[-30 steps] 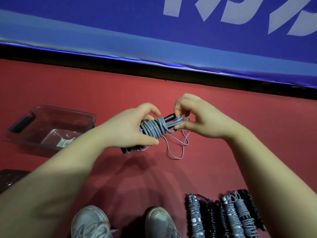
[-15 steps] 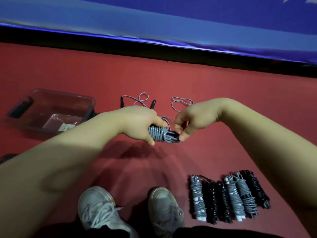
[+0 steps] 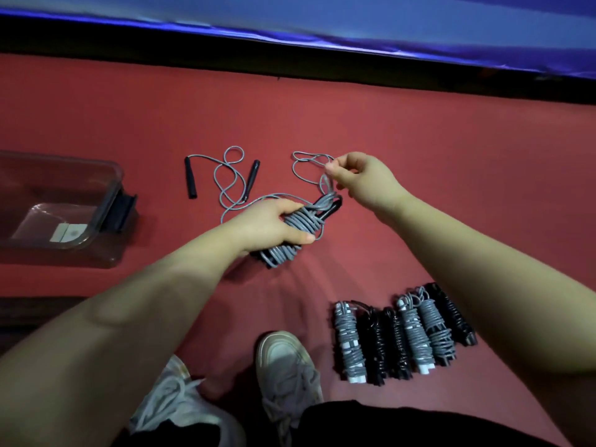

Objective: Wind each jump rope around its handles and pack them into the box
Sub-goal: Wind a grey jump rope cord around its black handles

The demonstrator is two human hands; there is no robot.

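Gripping wound rope bundle [image 3: 298,225]: left hand [image 3: 271,225] | right hand [image 3: 361,177]: raised, pinching loose cord [image 3: 309,162]

Red floor [image 3: 419,150]; blue banner [image 3: 354,24] behind.

The box [image 3: 104,201] runs off the frame's left edge; the left hand [image 3: 271,225] covers the middle of the half-wound jump rope [image 3: 303,220].

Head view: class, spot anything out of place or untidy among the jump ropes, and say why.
One grey rope lies unwound on the red floor, looped loosely with its black handles apart, unlike the wound bundles lined up neatly.
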